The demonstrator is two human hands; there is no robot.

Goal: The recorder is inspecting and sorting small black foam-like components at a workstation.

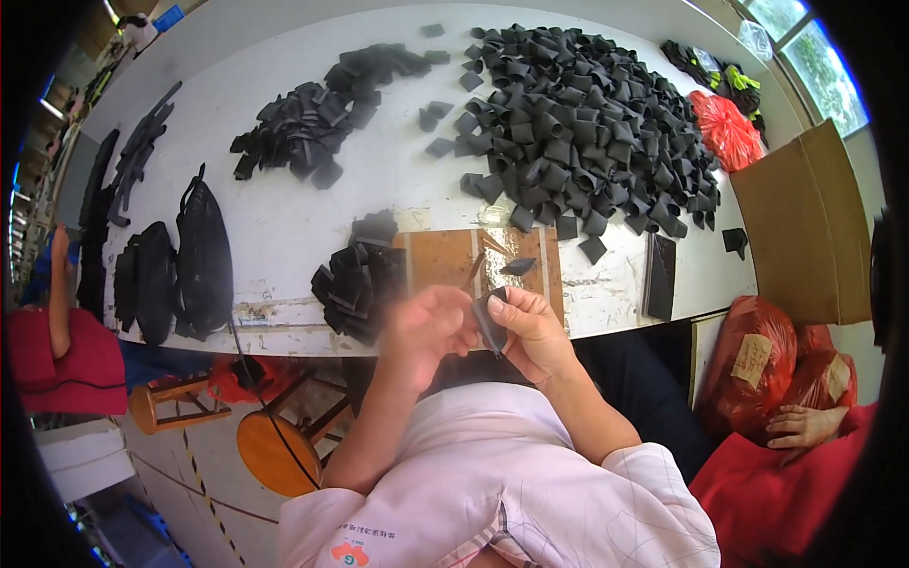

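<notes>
My right hand [536,333] pinches a small flat black piece of material [490,325] between thumb and fingers, above the table's near edge. Close by on its left, my left hand [426,329] is smeared by motion, so its grip cannot be made out. A thin brown strip [474,271] shows just above the left fingertips; whether they hold it is unclear. Beneath and beyond the hands lies a brown board [438,257] with shiny tape across it. One folded black piece [518,267] rests on that board. A heap of flat black pieces [352,289] is beside my left hand.
A large pile of black folded pieces [587,123] covers the far right; a smaller heap [301,128] lies far left. Black bundles [202,260] sit at left. A dark block [660,276], cardboard [805,222] and red bags [755,355] stand right. People in red are on both sides.
</notes>
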